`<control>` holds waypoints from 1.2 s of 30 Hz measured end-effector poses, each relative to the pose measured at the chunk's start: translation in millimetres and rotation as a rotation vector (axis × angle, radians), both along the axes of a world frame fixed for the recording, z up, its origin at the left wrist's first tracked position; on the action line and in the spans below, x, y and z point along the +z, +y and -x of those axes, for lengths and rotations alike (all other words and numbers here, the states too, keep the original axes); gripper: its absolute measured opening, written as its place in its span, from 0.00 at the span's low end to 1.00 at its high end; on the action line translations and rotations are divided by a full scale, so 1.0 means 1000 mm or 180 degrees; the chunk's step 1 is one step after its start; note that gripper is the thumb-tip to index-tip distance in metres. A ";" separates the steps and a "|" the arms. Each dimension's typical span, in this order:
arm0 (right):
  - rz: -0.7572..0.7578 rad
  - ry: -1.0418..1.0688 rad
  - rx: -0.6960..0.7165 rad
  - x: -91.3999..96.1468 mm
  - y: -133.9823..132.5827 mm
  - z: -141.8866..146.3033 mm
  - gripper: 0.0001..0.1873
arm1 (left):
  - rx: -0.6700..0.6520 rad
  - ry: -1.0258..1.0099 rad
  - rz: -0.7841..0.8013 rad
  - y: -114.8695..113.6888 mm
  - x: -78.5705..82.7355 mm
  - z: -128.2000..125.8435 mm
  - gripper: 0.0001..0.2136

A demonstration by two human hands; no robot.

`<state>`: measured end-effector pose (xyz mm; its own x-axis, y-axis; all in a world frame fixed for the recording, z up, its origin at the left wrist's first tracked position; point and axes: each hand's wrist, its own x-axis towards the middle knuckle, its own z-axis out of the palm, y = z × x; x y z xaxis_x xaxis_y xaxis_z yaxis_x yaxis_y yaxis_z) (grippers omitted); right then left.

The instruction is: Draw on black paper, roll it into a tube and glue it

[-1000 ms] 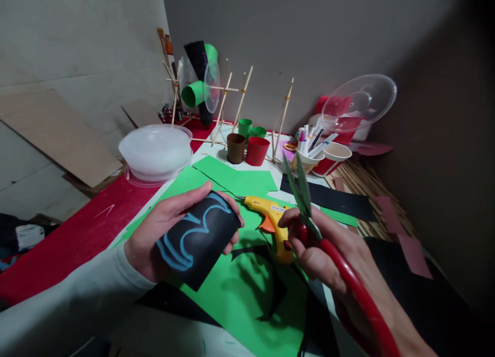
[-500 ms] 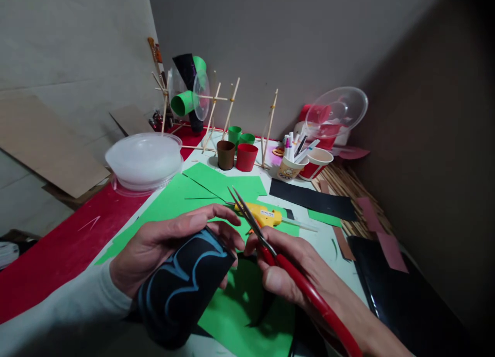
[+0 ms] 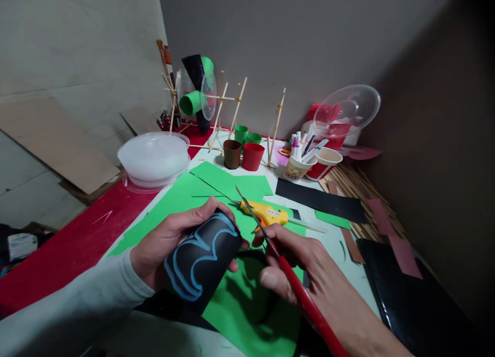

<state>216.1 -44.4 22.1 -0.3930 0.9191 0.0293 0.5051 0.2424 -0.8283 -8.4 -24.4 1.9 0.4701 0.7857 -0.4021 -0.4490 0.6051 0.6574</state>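
Observation:
My left hand (image 3: 166, 243) is closed round a curled sheet of black paper (image 3: 211, 251) with blue curved lines drawn on it. Red-handled scissors (image 3: 288, 266) sit in my right hand (image 3: 305, 264), their blades pressed together and pointing up and away. The blade tips reach over a yellow glue gun (image 3: 266, 211) lying on green paper (image 3: 166, 223). Between my hands, a gap separates the scissors from the black sheet. Beneath them lies another green piece (image 3: 247, 290), in shadow.
Small paper cups, brown (image 3: 232, 155) and red (image 3: 253, 157), stand at the back beside stick frames (image 3: 240, 107). Clear plastic bowls (image 3: 153, 158) are at left, a cup of markers (image 3: 297, 166) at right. A black paper strip (image 3: 320, 199) lies near bundled sticks (image 3: 358, 187).
The scissor blades were slightly apart and are now together. The black sheet has turned a little, showing more of the blue lines, and my left thumb has shifted to its top edge.

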 end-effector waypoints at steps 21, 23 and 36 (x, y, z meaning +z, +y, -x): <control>-0.0733 0.0056 -0.0328 -0.011 0.001 -0.003 0.07 | -0.0233 0.2533 -0.2107 0.009 0.001 -0.003 0.17; -0.0867 -0.0018 -0.0334 -0.013 0.002 -0.004 0.08 | -0.0149 0.2646 -0.2181 0.012 0.001 -0.001 0.18; -0.2912 -0.1948 -0.0625 -0.027 0.004 -0.002 0.18 | 0.1533 0.1768 -0.2939 0.000 0.000 0.002 0.12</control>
<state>217.7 -40.4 -4.7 -0.4230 0.6982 0.5776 0.8632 0.5044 0.0224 -10.5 -24.8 1.6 -0.0148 0.9345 0.3555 -0.0153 -0.3557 0.9345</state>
